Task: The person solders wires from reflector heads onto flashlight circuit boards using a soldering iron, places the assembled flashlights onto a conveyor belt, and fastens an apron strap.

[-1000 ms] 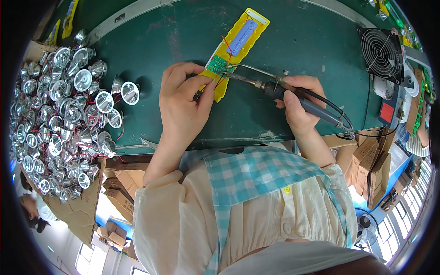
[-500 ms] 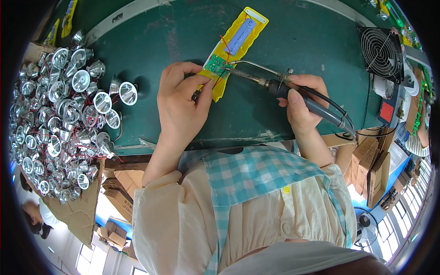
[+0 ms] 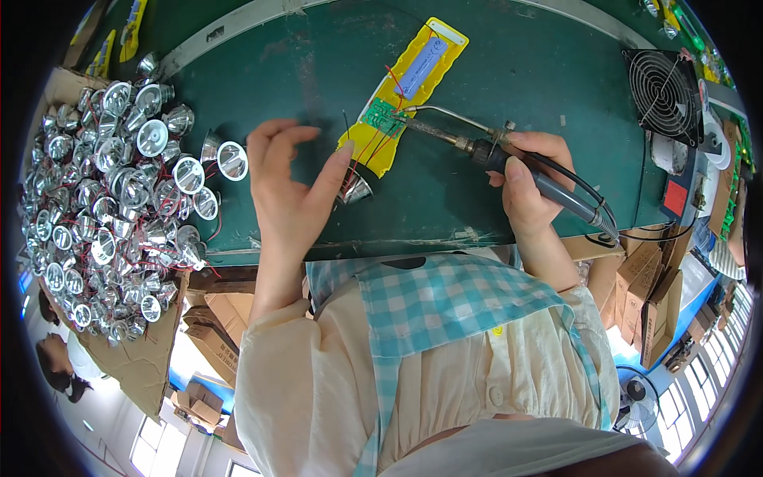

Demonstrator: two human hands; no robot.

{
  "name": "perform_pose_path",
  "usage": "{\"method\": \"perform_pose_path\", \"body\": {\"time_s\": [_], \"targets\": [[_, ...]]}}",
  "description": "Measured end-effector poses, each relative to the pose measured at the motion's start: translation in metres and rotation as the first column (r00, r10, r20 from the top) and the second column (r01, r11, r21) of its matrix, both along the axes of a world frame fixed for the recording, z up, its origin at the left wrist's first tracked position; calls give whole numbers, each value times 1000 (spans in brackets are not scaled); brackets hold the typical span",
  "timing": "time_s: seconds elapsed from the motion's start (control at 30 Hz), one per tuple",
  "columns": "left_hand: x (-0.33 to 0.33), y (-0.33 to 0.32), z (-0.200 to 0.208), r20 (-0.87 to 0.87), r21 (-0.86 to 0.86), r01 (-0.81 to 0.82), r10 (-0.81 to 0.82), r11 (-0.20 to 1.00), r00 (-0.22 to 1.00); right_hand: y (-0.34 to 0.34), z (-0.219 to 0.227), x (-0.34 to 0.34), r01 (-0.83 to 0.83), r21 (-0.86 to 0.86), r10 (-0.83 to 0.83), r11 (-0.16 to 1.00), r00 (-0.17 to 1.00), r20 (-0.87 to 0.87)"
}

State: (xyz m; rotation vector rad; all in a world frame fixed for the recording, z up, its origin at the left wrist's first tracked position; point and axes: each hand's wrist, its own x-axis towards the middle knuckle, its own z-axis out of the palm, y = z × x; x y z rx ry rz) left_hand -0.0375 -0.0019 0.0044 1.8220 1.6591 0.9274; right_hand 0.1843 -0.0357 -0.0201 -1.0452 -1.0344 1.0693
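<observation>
A yellow plastic housing [image 3: 451,57] lies tilted on the green bench, holding a lilac cylindrical battery [image 3: 421,68] and a small green circuit board [image 3: 381,117]. Red and dark wires run over the board. My right hand [image 3: 531,179] grips a soldering iron [image 3: 554,193] with a thin metal feed tube [image 3: 457,116] fixed along it; its tip is at the board's right edge. Left of the housing, my left hand [image 3: 290,187] is open with fingers spread. Its thumb is beside a wired reflector cup [image 3: 357,189] at the housing's lower end; whether it touches is unclear.
A heap of shiny reflector cups [image 3: 119,191] with red wires fills cardboard at the left. At the right stand a black fan [image 3: 661,91] and a dark box with a red patch [image 3: 675,197]. Cardboard boxes [image 3: 640,278] sit below the bench edge.
My left hand has let go at the board and drawn back left, its fingers spreading and uncovering the reflector cup. The iron's tip stays at the board.
</observation>
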Motion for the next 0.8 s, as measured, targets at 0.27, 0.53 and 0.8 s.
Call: {"method": "perform_pose_path", "body": {"time_s": [0.27,0.53,0.8], "targets": [[3,5,-16,-44,-29,76,-78,997,996,-1,-1,-2,-10,2,10,1000,1000,-14],[14,3,-3,-22,-18,110,-110,994,994,0,2,-7,-6,-12,6,1000,1000,6],[21,11,-9,-90,26,157,-154,987,984,3,2,-10,13,-35,-9,999,996,93]]}}
